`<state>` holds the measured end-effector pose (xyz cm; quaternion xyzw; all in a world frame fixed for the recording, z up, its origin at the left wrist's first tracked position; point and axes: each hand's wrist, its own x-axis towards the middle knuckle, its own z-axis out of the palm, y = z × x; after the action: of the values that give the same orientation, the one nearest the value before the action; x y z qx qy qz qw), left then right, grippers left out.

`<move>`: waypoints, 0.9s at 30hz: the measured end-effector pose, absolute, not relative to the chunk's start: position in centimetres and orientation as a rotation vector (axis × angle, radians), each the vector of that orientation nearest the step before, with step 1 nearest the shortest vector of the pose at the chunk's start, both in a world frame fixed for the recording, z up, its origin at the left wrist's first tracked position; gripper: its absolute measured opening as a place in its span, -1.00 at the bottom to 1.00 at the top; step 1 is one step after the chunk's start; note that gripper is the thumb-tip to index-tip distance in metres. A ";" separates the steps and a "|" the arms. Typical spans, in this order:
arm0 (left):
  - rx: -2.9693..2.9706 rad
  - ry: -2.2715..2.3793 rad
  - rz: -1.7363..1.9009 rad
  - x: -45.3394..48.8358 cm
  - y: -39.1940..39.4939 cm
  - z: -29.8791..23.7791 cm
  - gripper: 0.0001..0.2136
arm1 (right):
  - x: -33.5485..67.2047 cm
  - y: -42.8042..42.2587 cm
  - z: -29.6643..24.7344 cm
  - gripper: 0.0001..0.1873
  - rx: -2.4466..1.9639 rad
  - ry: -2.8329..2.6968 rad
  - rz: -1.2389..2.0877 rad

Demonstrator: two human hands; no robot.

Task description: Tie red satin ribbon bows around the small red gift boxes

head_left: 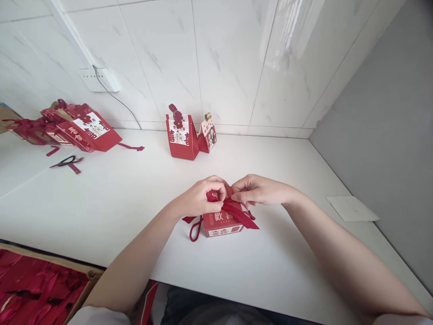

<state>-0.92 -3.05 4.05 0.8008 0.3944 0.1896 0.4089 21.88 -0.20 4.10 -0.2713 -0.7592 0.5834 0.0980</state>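
Note:
A small red gift box (221, 217) with gold characters lies on the white table in front of me. A red ribbon (241, 215) crosses its top, one tail hanging toward the front right. My left hand (208, 196) pinches the ribbon from the left, fingers curled over the box. From the right, my right hand (252, 189) grips the ribbon between thumb and fingers, close to the left fingertips. A twisted red cord loop (195, 230) sticks out at the box's left side. The exact shape of the ribbon under my fingers is partly hidden.
Two finished-looking red boxes (182, 140) stand by the tiled wall. At the left are a pile of red boxes (91, 131), scissors (66, 161) and ribbon scraps. A carton (91, 274) of red items sits at lower left; a white paper (352, 208) lies right.

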 end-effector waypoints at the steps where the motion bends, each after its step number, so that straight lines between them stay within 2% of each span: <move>1: 2.016 0.991 0.478 -0.9 -3.0 4.1 -0.94 | 21.8 -0.2 4.0 -0.71 -0.809 -2.231 1.745; 7: 2.031 0.977 0.468 -0.9 -3.1 4.0 -0.93 | 22.0 0.2 4.0 -0.70 -0.766 -2.203 1.808; 12: 2.026 0.898 0.468 -1.5 -2.9 4.2 -0.97 | 23.1 0.0 5.1 -0.60 -0.726 -2.243 1.855; 16: 1.928 0.824 0.523 -3.1 -2.4 4.9 -0.82 | 23.7 -0.5 5.9 -0.55 -0.807 -2.220 1.836; 27: 2.012 0.794 0.419 -5.6 -1.2 5.4 -0.82 | 23.8 -0.8 6.0 -0.59 -0.855 -2.195 1.921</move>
<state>-5.60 -1.19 5.43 0.8145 0.3213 0.1697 0.4522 23.79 -0.75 6.04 -0.2810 -0.7212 0.6311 0.0509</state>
